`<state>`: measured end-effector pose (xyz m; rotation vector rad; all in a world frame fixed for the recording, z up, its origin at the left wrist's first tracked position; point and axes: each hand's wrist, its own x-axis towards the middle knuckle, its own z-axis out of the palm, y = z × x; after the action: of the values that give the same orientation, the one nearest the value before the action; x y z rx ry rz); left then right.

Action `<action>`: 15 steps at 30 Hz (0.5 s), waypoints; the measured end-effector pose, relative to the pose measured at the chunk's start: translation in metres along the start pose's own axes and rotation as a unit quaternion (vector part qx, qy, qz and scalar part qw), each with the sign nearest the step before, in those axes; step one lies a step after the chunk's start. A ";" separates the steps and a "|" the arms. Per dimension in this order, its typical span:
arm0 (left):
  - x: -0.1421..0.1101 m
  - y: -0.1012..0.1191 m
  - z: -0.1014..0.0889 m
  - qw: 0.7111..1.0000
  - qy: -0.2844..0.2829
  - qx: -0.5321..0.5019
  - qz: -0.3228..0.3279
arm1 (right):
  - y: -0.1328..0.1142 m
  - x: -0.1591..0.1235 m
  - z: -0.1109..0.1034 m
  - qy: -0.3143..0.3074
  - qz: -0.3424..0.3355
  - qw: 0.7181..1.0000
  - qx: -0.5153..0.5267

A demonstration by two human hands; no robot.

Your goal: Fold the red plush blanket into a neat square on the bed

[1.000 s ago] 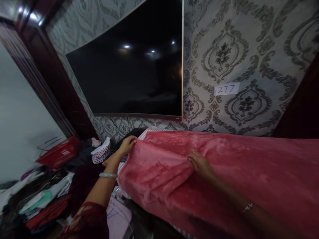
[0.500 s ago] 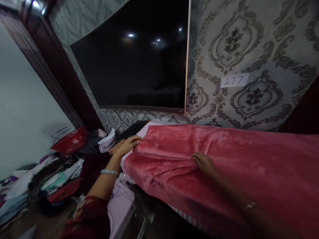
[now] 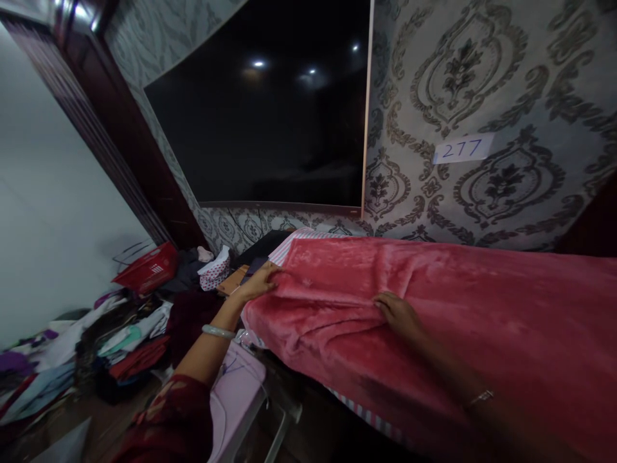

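Note:
A plush red blanket point(image 3: 463, 302) lies spread over a long raised surface, its front side hanging down. Under it a striped cloth point(image 3: 301, 235) shows at the far left corner and along the lower front edge. My left hand point(image 3: 259, 281) grips the blanket's left edge, fingertips closed on the fabric. On top of the blanket, my right hand point(image 3: 398, 313) pinches a fold of it. Creases run through the fabric between both hands. The undersides of my fingers are hidden.
A large television point(image 3: 274, 116) hangs on the patterned wall behind. Left of the blanket are a pale pink table point(image 3: 236, 386) with a cable, a red basket point(image 3: 149, 267) and heaps of clothes point(image 3: 130, 347). A paper label point(image 3: 463, 149) reads 277.
My left hand has shifted slightly at the blanket's left edge, and less of the striped cloth shows beside it. My right hand stays on the same fold. The view has turned a little left.

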<state>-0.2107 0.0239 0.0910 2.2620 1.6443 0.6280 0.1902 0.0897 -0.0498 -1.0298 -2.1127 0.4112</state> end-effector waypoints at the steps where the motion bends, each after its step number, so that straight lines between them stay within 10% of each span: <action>1: 0.000 0.000 0.000 1.000 -0.006 0.013 -0.001 | 0.000 -0.001 0.000 0.002 0.001 1.000 0.000; 15: 0.005 0.000 -0.006 0.991 0.103 0.088 0.002 | -0.011 0.006 0.001 0.052 -0.033 0.998 0.011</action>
<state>-0.2130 0.0283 0.0970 2.3929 1.8583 0.7692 0.1813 0.0877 -0.0410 -0.9451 -2.0387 0.3415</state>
